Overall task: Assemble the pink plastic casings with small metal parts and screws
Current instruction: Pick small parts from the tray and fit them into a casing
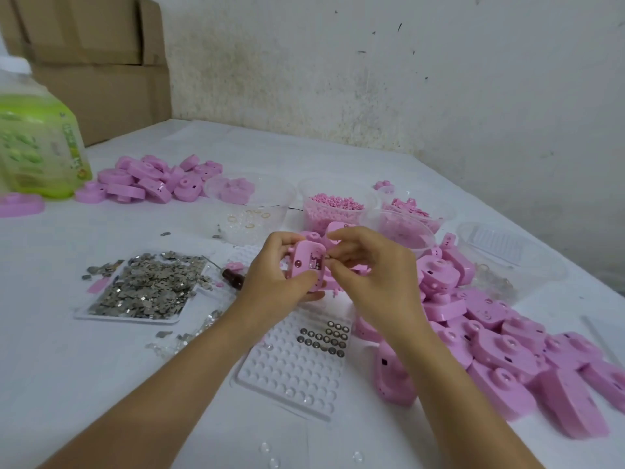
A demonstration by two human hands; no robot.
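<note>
My left hand (277,272) grips a pink plastic casing (306,262) above the middle of the table, its open back facing me with a small dark recess showing. My right hand (368,269) is at the casing's right edge, thumb and fingertips pinched together on something too small to make out. A flat white tray (84,314) heaped with small grey metal parts (145,286) lies to the left. A white dimpled tray (291,370) below my hands holds several round metal discs (324,336).
A large pile of pink casings (507,343) fills the right side; another pile (152,179) sits far left by a green bottle (37,143). Clear tubs of pink bits (334,206) stand behind my hands. A dark-handled tool (233,277) lies left of my left hand. Cardboard boxes (94,62) stand at the back left.
</note>
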